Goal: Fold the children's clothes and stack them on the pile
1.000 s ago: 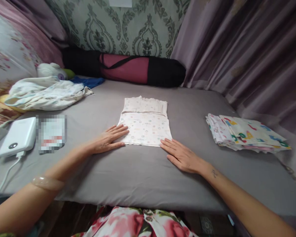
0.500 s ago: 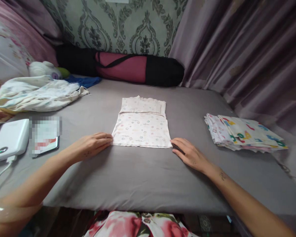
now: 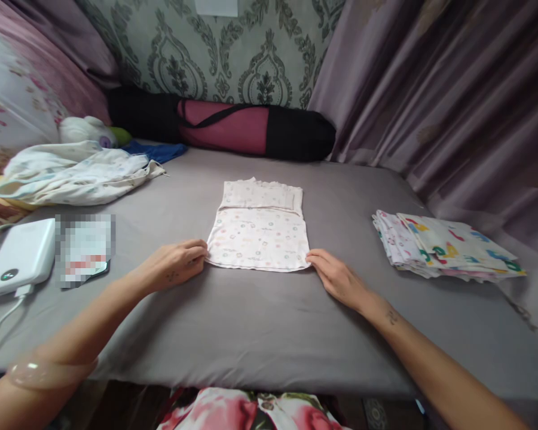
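Note:
A small white printed shirt (image 3: pixel 260 236) lies on the grey sheet in front of me, its far part folded over into a band. My left hand (image 3: pixel 182 263) pinches the near left corner of the cloth. At the near right corner, the fingertips of my right hand (image 3: pixel 336 275) are closed on the same hem. Between the two hands the near edge sags in a slight curve. The thumbs are mostly hidden from above.
Folded printed cloths (image 3: pixel 452 242) form a stack at the right. On the left are a white power bank (image 3: pixel 22 254) with a cable, a blurred phone (image 3: pixel 87 251) and a crumpled white cloth (image 3: pixel 80 173). A long black and maroon bag (image 3: pixel 224 128) lies along the wall.
Both hands have closed on the near corners of the shirt, where they rested beside them before. The near hem has drawn in slightly and curves now. The view has tilted up a little.

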Demonstrator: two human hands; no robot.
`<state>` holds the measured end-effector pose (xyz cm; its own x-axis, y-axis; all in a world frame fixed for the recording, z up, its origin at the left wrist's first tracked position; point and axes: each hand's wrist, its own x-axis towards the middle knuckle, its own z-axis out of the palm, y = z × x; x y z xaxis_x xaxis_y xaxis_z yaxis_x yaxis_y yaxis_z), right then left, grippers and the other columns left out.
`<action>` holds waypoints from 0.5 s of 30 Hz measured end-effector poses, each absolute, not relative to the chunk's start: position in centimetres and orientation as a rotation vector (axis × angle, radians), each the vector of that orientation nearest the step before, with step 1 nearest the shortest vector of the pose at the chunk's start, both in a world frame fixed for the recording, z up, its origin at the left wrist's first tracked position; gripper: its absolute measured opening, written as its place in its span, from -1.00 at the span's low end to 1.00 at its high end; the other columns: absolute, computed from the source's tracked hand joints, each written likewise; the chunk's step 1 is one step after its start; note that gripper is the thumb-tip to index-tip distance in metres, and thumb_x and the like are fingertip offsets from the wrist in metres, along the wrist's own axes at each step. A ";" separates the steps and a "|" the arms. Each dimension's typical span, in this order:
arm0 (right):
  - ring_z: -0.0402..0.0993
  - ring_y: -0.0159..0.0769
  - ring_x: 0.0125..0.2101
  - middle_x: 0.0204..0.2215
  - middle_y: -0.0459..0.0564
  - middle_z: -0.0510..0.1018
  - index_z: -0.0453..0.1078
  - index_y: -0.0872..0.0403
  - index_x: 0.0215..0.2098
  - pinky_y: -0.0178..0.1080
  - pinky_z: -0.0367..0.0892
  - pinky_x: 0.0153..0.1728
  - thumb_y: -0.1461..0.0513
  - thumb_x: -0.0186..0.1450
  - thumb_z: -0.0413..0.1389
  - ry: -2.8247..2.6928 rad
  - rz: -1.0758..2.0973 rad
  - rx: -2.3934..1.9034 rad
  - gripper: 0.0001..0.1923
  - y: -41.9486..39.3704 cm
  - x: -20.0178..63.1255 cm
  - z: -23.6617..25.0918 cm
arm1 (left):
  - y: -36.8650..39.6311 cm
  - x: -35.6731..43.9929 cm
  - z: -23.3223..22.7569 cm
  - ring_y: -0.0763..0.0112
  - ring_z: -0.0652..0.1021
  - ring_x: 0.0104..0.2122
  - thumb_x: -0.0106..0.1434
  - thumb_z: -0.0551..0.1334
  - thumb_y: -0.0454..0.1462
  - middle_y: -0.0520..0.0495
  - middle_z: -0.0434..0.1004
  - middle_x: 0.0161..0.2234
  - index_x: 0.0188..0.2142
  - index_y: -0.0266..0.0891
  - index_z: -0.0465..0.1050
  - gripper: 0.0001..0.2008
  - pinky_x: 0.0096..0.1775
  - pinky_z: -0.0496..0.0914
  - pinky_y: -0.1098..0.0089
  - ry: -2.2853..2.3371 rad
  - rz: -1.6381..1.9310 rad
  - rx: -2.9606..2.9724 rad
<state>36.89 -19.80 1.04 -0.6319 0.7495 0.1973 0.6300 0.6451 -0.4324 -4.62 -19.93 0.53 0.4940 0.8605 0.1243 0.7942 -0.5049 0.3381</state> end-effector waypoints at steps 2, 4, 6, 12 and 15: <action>0.48 -0.22 -0.11 -0.09 0.09 0.49 0.34 0.00 0.02 -0.14 0.43 -0.07 0.29 0.42 -0.19 -2.406 0.582 -1.095 -0.66 -19.5 36.6 0.9 | -19.7 -4.5 0.5 0.49 0.51 -0.44 0.27 0.06 -0.23 -0.06 0.55 -0.15 -0.26 -0.16 0.47 -0.78 -0.35 0.40 0.45 1.415 0.444 2.436; 0.52 -0.28 -0.31 -0.26 0.03 0.54 0.36 0.01 -0.03 -0.18 0.48 -0.21 0.24 0.43 -0.17 -2.282 0.713 -1.150 -0.70 -19.1 36.5 0.6 | -19.5 -4.5 0.7 0.50 0.50 -0.49 0.27 0.07 -0.21 -0.06 0.56 -0.21 -0.23 -0.19 0.44 -0.80 -0.38 0.40 0.45 1.414 0.492 2.280; 0.52 -0.32 -0.43 -0.40 -0.04 0.54 0.38 0.02 -0.07 -0.22 0.49 -0.31 0.19 0.43 -0.15 -2.145 0.842 -1.224 -0.72 -18.8 36.4 0.3 | -19.4 -4.6 0.9 0.48 0.53 -0.51 0.28 0.08 -0.18 -0.02 0.57 -0.35 -0.17 -0.19 0.42 -0.77 -0.39 0.43 0.45 1.413 0.541 2.017; 0.54 -0.31 -0.30 -0.25 -0.01 0.54 0.40 0.01 -0.13 -0.21 0.48 -0.20 0.28 0.36 -0.07 -2.122 0.821 -1.220 -0.77 -18.6 36.4 0.3 | -19.4 -4.6 1.7 0.34 0.61 -0.35 0.25 0.14 -0.11 -0.01 0.60 -0.40 -0.22 -0.21 0.45 -0.75 -0.29 0.50 0.39 1.384 0.615 1.686; 0.50 -0.28 -0.26 -0.21 0.02 0.51 0.37 0.02 -0.10 -0.22 0.45 -0.20 0.32 0.31 0.00 -2.258 0.663 -1.154 -0.78 -19.0 36.1 0.7 | -19.5 -4.4 1.7 0.37 0.57 -0.38 0.24 0.17 -0.10 -0.01 0.57 -0.39 -0.16 -0.20 0.44 -0.73 -0.34 0.46 0.44 1.393 0.582 1.867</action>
<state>36.09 -18.99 0.66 -0.5056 0.8341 0.2207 0.5823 0.5186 -0.6261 -4.40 -19.53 1.75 0.3130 0.9476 -0.0644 0.6205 -0.1527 0.7692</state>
